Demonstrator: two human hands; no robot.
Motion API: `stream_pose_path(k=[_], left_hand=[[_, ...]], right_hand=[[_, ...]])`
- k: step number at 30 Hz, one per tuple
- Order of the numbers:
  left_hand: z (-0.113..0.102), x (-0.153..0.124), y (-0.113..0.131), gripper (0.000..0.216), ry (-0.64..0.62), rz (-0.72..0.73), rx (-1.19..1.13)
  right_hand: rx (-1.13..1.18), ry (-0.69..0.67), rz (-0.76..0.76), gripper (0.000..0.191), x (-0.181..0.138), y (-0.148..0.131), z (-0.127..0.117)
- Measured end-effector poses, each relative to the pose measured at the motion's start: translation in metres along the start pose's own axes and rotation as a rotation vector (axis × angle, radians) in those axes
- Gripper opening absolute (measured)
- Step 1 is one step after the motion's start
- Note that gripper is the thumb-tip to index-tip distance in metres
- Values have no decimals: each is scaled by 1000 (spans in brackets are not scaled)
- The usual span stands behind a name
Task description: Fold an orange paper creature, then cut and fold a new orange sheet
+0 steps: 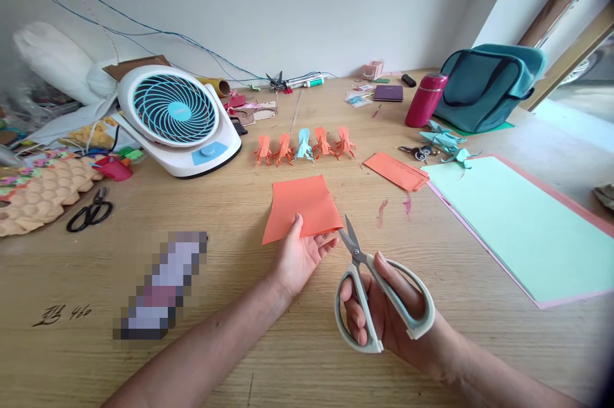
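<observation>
An orange sheet of paper (303,203), folded along its near edge, is pinched in my left hand (300,258), the thumb on top and the fingers beneath. My right hand (384,312) grips white-handled scissors (355,254), thumb through one loop and fingers through the other. The blades are parted and point away from me, one of them at the paper's near right corner. Beyond the sheet stands a row of folded paper figures (304,144), orange with a blue one in the middle. Cut orange paper pieces (396,171) lie to the right.
A white and blue fan (180,117) stands at the left, with black-handled scissors (90,211) nearer me. Pale green sheets (522,229) lie at the right, below keys (420,152), a pink bottle (426,100) and a teal bag (489,91). A blurred-out object (163,286) lies front left.
</observation>
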State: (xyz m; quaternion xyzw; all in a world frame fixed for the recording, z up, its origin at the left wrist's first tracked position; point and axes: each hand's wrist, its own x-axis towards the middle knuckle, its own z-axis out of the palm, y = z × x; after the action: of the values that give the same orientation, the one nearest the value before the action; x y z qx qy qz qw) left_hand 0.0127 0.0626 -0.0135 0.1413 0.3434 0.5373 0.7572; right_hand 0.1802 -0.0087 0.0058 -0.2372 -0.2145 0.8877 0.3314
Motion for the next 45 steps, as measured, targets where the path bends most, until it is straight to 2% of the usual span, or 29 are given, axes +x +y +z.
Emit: stream_pose_path(k=[7, 22, 37, 45], left_hand=[[-6, 2, -5, 44, -50, 54, 37], [-3, -1, -12, 35, 27, 10, -16], [1, -3, -13, 32, 42, 15, -37], [-2, -5, -15, 34, 11, -2, -22]], right_hand=[[55, 14, -4, 56, 1, 2, -3], [141, 86, -68, 59, -2, 8, 8], [244, 66, -71, 55, -3, 13, 2], [269, 52, -58, 51, -1, 11, 0]])
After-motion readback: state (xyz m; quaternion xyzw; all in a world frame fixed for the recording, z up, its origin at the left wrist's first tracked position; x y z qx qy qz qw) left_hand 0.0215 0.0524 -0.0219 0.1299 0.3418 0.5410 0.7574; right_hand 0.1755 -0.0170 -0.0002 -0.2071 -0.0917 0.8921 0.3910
